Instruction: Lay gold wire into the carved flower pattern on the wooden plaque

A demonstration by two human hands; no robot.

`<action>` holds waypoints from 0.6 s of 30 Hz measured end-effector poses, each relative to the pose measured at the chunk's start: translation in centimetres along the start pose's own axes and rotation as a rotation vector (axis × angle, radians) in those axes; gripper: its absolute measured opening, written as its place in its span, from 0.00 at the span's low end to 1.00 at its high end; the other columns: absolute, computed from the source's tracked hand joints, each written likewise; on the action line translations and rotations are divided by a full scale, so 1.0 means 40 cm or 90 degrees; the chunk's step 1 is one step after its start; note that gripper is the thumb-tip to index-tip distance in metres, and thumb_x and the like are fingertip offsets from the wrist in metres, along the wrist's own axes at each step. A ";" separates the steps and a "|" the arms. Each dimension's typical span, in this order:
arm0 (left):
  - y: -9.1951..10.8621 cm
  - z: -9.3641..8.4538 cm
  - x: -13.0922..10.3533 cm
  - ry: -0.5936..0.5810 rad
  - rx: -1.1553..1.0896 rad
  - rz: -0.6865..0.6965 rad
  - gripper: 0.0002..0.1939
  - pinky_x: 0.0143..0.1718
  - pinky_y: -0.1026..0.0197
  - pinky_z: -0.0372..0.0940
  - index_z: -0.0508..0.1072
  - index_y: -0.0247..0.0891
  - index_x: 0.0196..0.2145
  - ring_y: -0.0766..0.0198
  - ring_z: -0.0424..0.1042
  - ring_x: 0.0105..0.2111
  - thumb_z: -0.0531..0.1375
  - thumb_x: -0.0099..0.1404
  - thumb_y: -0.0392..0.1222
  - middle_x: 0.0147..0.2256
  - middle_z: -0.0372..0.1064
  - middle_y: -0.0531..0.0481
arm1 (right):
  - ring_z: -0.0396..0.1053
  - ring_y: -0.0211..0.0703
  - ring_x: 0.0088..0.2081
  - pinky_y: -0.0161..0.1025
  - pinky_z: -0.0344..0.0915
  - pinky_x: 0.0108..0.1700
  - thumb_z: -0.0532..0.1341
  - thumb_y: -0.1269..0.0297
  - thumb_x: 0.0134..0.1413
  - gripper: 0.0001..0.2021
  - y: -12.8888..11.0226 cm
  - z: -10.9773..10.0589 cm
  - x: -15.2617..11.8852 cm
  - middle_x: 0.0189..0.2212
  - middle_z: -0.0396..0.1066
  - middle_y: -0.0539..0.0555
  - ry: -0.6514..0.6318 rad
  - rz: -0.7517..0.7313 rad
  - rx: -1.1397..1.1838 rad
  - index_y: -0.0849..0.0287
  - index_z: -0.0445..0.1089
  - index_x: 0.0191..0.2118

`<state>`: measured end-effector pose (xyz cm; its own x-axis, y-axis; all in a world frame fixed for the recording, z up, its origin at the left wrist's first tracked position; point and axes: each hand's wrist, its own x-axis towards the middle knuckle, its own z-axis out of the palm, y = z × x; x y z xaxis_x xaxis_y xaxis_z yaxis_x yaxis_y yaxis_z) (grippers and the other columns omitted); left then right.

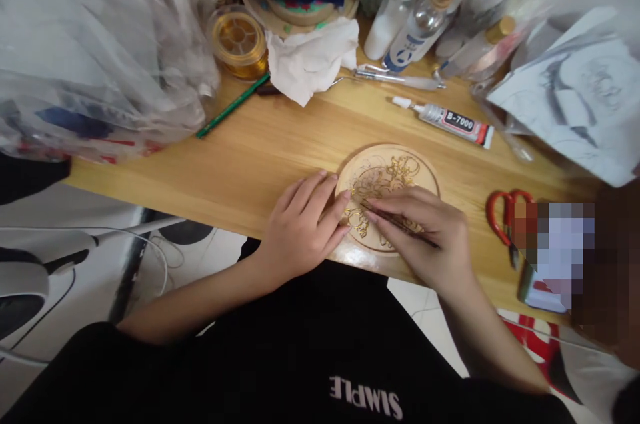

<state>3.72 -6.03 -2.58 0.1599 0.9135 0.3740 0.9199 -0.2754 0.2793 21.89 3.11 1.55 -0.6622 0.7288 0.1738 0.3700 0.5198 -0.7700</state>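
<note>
A round pale wooden disc [387, 152] lies near the table's front edge, with a line drawing and curled gold wire [404, 167] on its face. My left hand [300, 227] rests palm down at the disc's left rim, fingers stretched out, with the index finger and thumb reaching over the edge beside the wire. My right hand [433, 224] is above the disc's right side, closed in a pinch on slim dark tweezers [407, 225]. Their tips point left, down at the wire near the disc's middle. Part of the wirework is hidden under my right hand.
Red-handled scissors [500, 217] and a phone [543, 291] lie at the right. Behind are a B-7000 glue tube [450, 121], crumpled tissue [315, 54], a gold wire spool [240, 41], a green pencil [233, 106] and bottles [417, 27]. A person is at the right edge.
</note>
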 end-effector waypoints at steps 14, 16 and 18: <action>-0.001 0.000 0.000 -0.002 -0.015 -0.010 0.18 0.52 0.45 0.64 0.71 0.31 0.51 0.44 0.66 0.56 0.57 0.68 0.44 0.53 0.69 0.32 | 0.72 0.40 0.31 0.41 0.69 0.33 0.64 0.70 0.54 0.07 0.007 0.029 0.026 0.29 0.75 0.51 0.007 0.014 0.030 0.53 0.77 0.39; -0.001 0.000 0.000 -0.002 -0.016 -0.010 0.18 0.52 0.45 0.63 0.71 0.31 0.51 0.44 0.66 0.56 0.57 0.68 0.44 0.53 0.69 0.32 | 0.72 0.41 0.31 0.41 0.69 0.34 0.64 0.70 0.54 0.08 0.007 0.028 0.026 0.30 0.75 0.52 0.003 0.013 0.027 0.53 0.77 0.39; -0.001 0.000 0.000 -0.002 -0.011 -0.012 0.18 0.52 0.46 0.63 0.71 0.31 0.51 0.44 0.66 0.56 0.57 0.68 0.44 0.53 0.69 0.32 | 0.71 0.41 0.31 0.41 0.69 0.34 0.64 0.71 0.54 0.08 0.008 0.027 0.026 0.30 0.75 0.52 -0.003 0.004 0.021 0.53 0.77 0.40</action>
<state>3.67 -6.01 -2.58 0.1447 0.9196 0.3653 0.9161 -0.2641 0.3019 20.62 3.54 0.84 -0.6631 0.7298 0.1665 0.3525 0.5007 -0.7906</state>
